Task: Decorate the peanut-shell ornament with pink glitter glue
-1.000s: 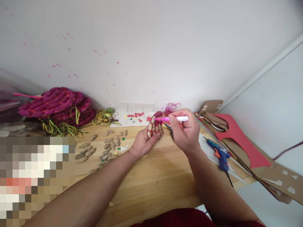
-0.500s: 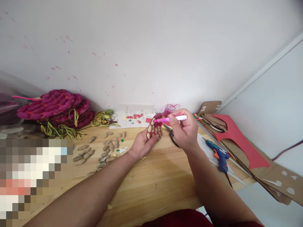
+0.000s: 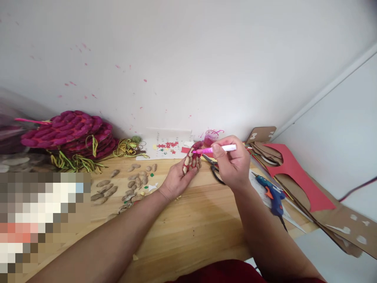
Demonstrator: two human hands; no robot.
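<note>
A piece covered with peanuts [image 3: 189,162], partly coloured magenta at its upper end, is gripped by my left hand [image 3: 176,179] above the wooden table. My right hand [image 3: 232,161] pinches a pink brush with a white handle [image 3: 229,147]. The brush's tip touches the peanuts near the border between bare shells and magenta ones. A cup of pink liquid [image 3: 210,136] stands behind my hands by the wall. Black-handled scissors [image 3: 216,173] lie partly behind my right hand.
Loose peanuts [image 3: 138,182] lie on the table [image 3: 188,232] at left. Stacked magenta peanut discs [image 3: 73,129] and yellow-green yarn [image 3: 126,148] are at the back left. Paper stars [image 3: 171,145] rest on white paper. A blue glue gun [image 3: 273,194] and red sheet [image 3: 303,177] are at right.
My right hand has moved slightly to the right and down, and the brush with it. My left hand has barely moved.
</note>
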